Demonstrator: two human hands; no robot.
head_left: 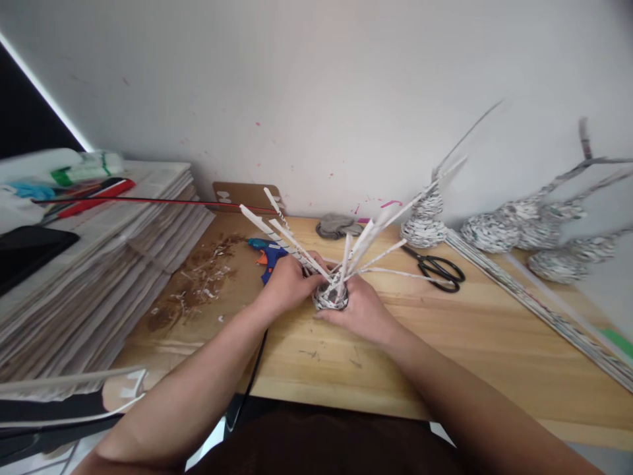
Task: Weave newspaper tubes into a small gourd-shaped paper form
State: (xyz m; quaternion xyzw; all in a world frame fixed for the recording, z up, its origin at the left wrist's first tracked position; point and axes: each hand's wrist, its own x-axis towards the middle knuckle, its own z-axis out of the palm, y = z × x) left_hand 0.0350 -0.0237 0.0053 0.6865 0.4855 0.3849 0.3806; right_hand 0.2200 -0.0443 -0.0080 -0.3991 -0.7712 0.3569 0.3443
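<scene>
A small woven paper basket base (330, 298) sits on the wooden table (475, 343), with several rolled paper sticks (291, 244) fanning up and out from it. My left hand (289, 282) is closed around its left side, fingers pinching the sticks near the weave. From the right, my right hand (360, 309) cups the piece, fingers curled against it.
A blue glue gun (267, 254) lies just behind my left hand, black scissors (438, 269) to the right. Finished woven pieces (424, 224) stand by the wall at the back right. A tall stack of newspapers (93, 264) fills the left. Long paper tubes (539, 305) lie along the right.
</scene>
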